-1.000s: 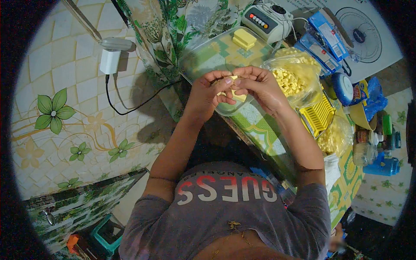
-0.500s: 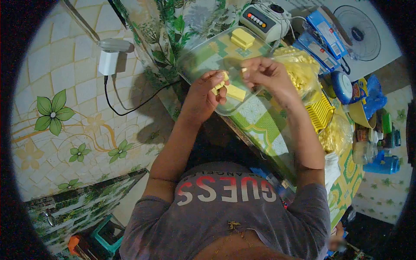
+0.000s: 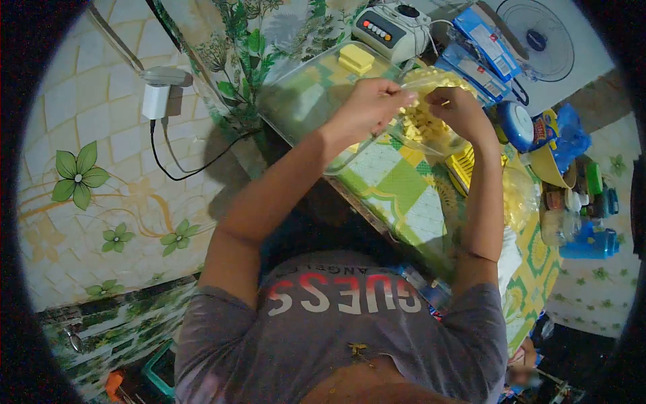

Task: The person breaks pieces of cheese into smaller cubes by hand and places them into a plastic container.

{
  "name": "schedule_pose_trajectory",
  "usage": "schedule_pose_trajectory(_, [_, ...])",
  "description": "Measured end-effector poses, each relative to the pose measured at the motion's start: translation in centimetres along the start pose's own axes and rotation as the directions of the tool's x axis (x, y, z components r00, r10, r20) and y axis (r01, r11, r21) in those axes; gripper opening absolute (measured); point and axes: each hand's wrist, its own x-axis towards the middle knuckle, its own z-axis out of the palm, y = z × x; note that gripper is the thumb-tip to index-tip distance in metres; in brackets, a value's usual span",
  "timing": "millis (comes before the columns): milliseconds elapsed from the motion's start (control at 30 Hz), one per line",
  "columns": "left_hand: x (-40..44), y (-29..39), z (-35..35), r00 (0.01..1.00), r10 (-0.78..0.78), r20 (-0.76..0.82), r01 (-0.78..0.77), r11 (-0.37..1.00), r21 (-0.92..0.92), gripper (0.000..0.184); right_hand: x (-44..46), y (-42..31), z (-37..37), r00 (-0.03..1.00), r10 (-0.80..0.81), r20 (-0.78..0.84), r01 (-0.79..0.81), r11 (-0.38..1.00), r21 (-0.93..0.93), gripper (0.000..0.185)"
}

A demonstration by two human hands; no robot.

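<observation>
My left hand (image 3: 370, 108) is at the left edge of a clear plastic bag (image 3: 447, 141) full of small yellow pieces (image 3: 420, 124). Its fingers are pressed together, and what they hold is too small to make out. On the bag's right side my right hand (image 3: 461, 111) is over the pieces, its thumb and fingertips curled towards each other with a gap between them. Behind my left hand lies a clear plastic tray (image 3: 289, 101) with stacked yellow blocks (image 3: 356, 59) at its far end. Part of another yellow piece shows under my left wrist.
A white device with coloured buttons (image 3: 390, 30) stands behind the tray. Blue packets (image 3: 488, 44) lie at the back right. Right of the bag are a yellow slotted rack (image 3: 461, 168), a blue-lidded container (image 3: 516, 126), a second bag (image 3: 519, 198) and bottles (image 3: 589, 242).
My left hand has moved right, from over the tray to the bag of pieces. My right hand has also gone right, over the bag. The view has shifted slightly.
</observation>
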Motion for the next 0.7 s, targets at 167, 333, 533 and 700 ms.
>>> schedule_pose_trajectory(167, [4.6, -2.4, 2.2, 0.983, 0.185, 0.002, -0.156, 0.826, 0.541, 0.039, -0.3, -0.5, -0.6, 0.999, 0.028, -0.019, -0.029, 0.998, -0.046, 0.025])
schedule_pose_trajectory(333, [7.2, -5.1, 2.4, 0.944, 0.327, 0.040, -0.277, 0.723, 0.633, 0.032, -0.6, 0.2, -0.8, 0.996, -0.033, -0.088, 0.026, 0.997, -0.076, 0.029])
schedule_pose_trajectory(533, [6.6, -3.1, 2.8, 0.970, 0.220, 0.105, -0.230, 0.684, 0.693, 0.024, -0.4, 0.4, -0.6, 0.993, -0.037, -0.114, 0.028, 0.997, -0.078, 0.032])
schedule_pose_trajectory(700, [6.5, -1.7, 3.1, 0.993, 0.084, 0.082, -0.117, 0.761, 0.638, 0.027, -0.4, 0.1, -0.8, 0.998, -0.009, -0.066, 0.004, 0.997, -0.080, 0.033])
